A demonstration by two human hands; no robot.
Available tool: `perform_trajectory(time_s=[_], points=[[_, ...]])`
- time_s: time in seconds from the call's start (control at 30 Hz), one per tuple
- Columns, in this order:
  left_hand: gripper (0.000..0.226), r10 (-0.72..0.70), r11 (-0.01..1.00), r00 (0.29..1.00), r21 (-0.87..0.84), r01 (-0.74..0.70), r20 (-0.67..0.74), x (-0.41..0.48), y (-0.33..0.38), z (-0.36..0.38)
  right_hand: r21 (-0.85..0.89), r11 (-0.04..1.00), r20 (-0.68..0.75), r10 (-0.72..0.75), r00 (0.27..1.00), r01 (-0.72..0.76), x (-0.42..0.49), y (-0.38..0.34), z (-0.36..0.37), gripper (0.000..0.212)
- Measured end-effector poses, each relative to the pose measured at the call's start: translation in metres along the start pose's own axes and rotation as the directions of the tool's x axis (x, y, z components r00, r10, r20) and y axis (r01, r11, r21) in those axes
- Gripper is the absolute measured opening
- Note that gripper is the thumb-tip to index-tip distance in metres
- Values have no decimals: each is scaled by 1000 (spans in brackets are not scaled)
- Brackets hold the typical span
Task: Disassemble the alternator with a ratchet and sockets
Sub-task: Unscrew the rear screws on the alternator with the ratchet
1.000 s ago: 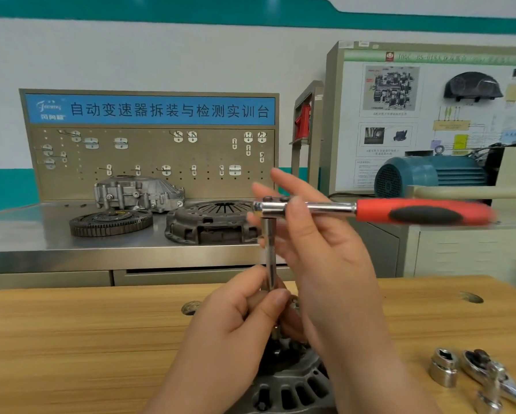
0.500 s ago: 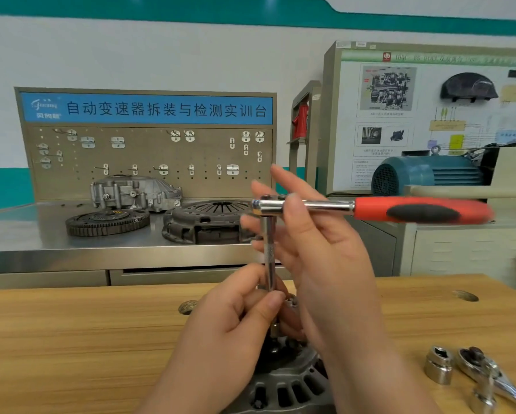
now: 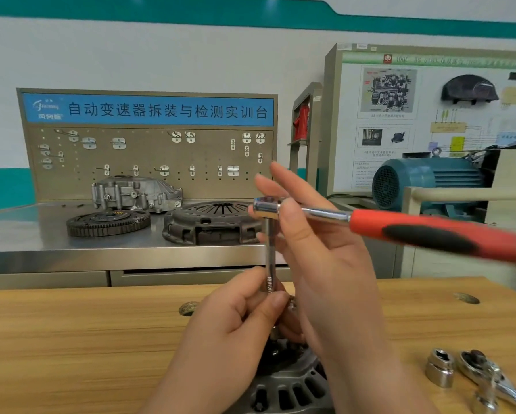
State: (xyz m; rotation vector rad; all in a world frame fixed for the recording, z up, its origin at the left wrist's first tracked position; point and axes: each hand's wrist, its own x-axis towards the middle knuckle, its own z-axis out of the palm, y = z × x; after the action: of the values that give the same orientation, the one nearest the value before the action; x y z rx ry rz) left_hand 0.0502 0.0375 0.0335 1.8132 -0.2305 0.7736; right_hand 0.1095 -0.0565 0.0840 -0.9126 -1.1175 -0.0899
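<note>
**Both hands on the ratchet, above the alternator**

Left hand (image 3: 235, 330) pinches the lower part of the extension bar (image 3: 270, 258) between thumb and curled fingers. The bar stands upright. Its lower end is hidden between the two hands, so I cannot tell how it meets the alternator (image 3: 289, 383).

The right hand (image 3: 319, 255) is just beside the left one and higher. Its thumb lies across the neck of the ratchet (image 3: 400, 227), next to the head, and its fingers reach up behind it, so the tool is held between them. The red and black handle points away to the right of this hand and looks blurred.

The alternator lies on the wooden table (image 3: 71, 339) directly under both hands; only its slotted housing shows.

To the right of the right hand, near the table edge, stand a loose socket (image 3: 440, 369) and a second ratchet (image 3: 489, 380), close together.
</note>
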Motion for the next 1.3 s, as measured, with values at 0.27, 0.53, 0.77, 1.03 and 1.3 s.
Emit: perform_trajectory(time_s=[0.27, 0.53, 0.77, 1.03, 1.3], points=[[27, 9, 1000, 1000, -8, -9, 10, -3, 3, -1, 250, 932, 62, 256, 965, -264, -2, 0, -3, 44], [16, -18, 1000, 1000, -9, 17, -26, -1, 2, 0, -74, 995, 61, -58, 996, 62, -1, -1, 1, 31], [24, 9, 999, 1000, -47, -8, 23, -3, 5, 0, 254, 932, 90, 244, 966, -260, -1, -1, -1, 48], [8, -5, 997, 1000, -72, 5, -3, -1, 4, 1, 64, 997, 57, 30, 998, -33, -1, -2, 2, 29], [32, 23, 1000, 1000, -17, -23, 9, -2, 2, 0, 223, 944, 74, 233, 970, -244, 0, 0, -1, 41]])
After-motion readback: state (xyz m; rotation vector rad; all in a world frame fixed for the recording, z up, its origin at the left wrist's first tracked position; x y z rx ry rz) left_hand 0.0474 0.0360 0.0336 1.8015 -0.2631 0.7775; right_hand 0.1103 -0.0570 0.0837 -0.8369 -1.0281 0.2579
